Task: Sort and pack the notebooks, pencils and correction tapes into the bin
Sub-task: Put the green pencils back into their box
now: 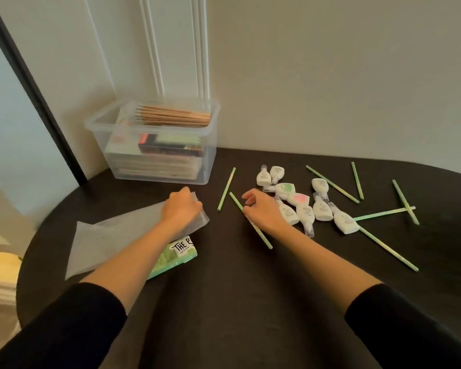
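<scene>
Now a dark round counter sits by a pale wall. At the back, a clear bin holds notebooks and brown pencils. White correction tapes lie scattered at the right. The left hand grips a cloudy bag over a green notebook. The right hand pinches a green pencil.

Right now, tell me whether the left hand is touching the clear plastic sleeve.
Touching. The head view shows the left hand gripping the far end of the clear plastic sleeve, fingers curled over its edge.
</scene>
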A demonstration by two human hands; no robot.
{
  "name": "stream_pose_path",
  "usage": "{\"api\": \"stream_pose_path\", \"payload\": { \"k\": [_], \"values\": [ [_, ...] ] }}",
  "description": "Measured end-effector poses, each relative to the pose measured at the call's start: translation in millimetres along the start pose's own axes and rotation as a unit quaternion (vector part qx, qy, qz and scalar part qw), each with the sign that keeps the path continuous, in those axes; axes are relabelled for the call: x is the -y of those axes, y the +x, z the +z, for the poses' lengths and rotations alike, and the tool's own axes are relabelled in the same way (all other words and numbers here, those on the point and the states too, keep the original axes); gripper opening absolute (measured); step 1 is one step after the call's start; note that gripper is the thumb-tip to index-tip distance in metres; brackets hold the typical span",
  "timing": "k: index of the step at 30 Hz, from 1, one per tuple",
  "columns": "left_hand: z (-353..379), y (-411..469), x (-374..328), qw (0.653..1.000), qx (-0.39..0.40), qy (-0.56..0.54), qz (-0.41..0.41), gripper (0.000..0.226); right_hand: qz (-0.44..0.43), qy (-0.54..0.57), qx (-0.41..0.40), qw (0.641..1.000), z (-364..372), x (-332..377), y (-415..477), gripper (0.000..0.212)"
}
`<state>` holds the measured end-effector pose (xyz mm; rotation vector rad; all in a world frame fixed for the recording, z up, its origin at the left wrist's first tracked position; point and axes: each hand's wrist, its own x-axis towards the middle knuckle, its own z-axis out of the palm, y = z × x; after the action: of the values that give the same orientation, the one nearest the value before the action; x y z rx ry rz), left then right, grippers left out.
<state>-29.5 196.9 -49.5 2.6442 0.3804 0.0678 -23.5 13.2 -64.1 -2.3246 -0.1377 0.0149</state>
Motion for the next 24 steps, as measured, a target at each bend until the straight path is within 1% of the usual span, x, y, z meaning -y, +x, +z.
{"api": "stream_pose_path", "payload": {
  "k": [3,5,6,8,10,12,14,17,19,21,24],
  "values": [
    [7,-15,15,0.997,-0.013,-0.043,0.06,0.023,-0.036,-0.059,-0.02,0.997,12,-13,-18,0.027],
    [3,-30,20,0.994,0.023,-0.044,0.099,0.034,-0.046,-0.086,-0.032,0.995,13,-16,-33,0.024],
    [0,-33,21,0.991,0.06,-0.036,0.11,0.041,-0.041,-0.096,-0.034,0.994,12,-18,-35,0.023],
    [-11,-43,22,0.981,0.15,0.022,0.12,0.057,-0.021,-0.11,-0.037,0.993,9,-18,-42,0.025],
    [-23,-49,21,0.959,0.234,0.111,0.111,0.074,0.022,-0.116,-0.036,0.992,6,-18,-46,0.024],
    [-29,-52,19,0.935,0.277,0.198,0.104,0.086,0.063,-0.137,-0.034,0.988,5,-19,-46,0.017],
    [-30,-57,17,0.927,0.277,0.224,0.121,0.081,0.079,-0.157,-0.033,0.984,5,-19,-50,0.013],
    [-31,-65,12,0.935,0.254,0.193,0.152,0.064,0.086,-0.146,-0.033,0.985,1,-18,-54,0.03],
    [-29,-67,8,0.945,0.22,0.164,0.177,0.056,0.089,-0.12,-0.043,0.988,-3,-21,-56,0.031],
    [-26,-68,1,0.957,0.178,0.105,0.204,0.051,0.093,-0.045,-0.047,0.994,-10,-25,-58,0.022],
    [-18,-68,-21,0.954,0.089,0.021,0.287,0.046,0.095,0.085,-0.072,0.989,-24,-31,-62,0.023]
  ]
}}
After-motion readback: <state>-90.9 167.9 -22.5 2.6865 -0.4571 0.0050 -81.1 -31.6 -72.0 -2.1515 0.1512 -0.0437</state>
